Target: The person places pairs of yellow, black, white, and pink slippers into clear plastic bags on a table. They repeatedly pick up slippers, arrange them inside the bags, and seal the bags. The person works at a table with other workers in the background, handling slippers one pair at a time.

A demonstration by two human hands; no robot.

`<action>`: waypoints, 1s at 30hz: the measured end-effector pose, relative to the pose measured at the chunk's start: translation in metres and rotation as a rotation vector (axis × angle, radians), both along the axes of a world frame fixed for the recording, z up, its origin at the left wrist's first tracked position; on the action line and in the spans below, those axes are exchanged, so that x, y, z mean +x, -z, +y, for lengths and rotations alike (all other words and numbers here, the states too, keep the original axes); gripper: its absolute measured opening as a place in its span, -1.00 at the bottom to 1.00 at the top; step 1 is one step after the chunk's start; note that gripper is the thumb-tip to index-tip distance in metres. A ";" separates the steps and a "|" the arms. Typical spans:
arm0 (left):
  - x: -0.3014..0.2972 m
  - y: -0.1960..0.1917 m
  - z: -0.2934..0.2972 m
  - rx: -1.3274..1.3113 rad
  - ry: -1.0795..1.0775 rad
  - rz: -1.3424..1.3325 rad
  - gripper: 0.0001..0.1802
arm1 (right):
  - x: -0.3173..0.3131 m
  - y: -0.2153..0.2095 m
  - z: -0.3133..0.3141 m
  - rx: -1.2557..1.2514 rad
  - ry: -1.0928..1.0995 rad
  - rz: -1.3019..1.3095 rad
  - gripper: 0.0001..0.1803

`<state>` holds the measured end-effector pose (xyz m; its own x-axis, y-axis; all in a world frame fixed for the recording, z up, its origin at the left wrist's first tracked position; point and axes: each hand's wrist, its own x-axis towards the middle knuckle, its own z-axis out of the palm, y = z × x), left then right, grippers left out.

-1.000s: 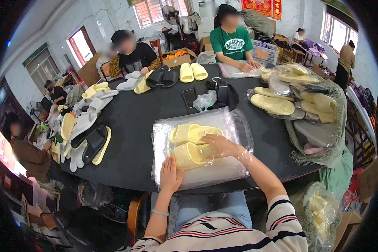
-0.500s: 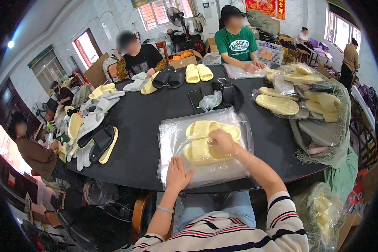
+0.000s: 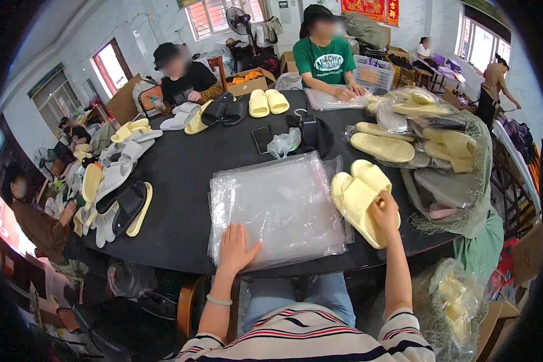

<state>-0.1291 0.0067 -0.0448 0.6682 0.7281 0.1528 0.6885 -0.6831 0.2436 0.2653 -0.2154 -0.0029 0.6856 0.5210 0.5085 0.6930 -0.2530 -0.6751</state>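
Note:
My left hand lies flat on the near part of a stack of clear plastic bags, fingers stretched out and thumb spread. The bags sit on the black table in front of me, with wrinkled, shiny film on top. To the right of the stack, my right hand grips a pair of pale yellow slide sandals. The two sandals are held together and tilted, their toe ends pointing away from me. My right fingers close around the near sandal's side; the fingertips are partly hidden.
Bagged slides and an open sack crowd the table's right side. A phone and a crumpled clear bag lie beyond the stack. Slides in several colours line the left edge. Two co-workers sit across the table.
My right hand has lifted the yellow slides off the bag stack and carried them to the right. My left hand stays on the bags. The whole view has shifted slightly.

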 end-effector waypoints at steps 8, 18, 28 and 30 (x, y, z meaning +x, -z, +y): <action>0.022 -0.021 0.064 -0.133 -0.270 -0.190 -0.21 | 0.013 0.016 -0.040 0.521 -0.100 0.462 -0.69; -0.010 0.021 0.090 -0.308 -0.284 -0.740 -0.36 | -0.052 -0.076 -0.012 0.737 -0.196 0.611 -0.77; -0.032 0.038 0.095 0.012 -0.082 -0.506 -0.51 | -0.233 -0.043 0.120 0.269 -0.705 0.410 -0.79; -0.037 0.054 0.103 0.171 -0.008 -0.425 -0.57 | -0.251 -0.027 0.134 0.243 -0.732 0.457 -0.79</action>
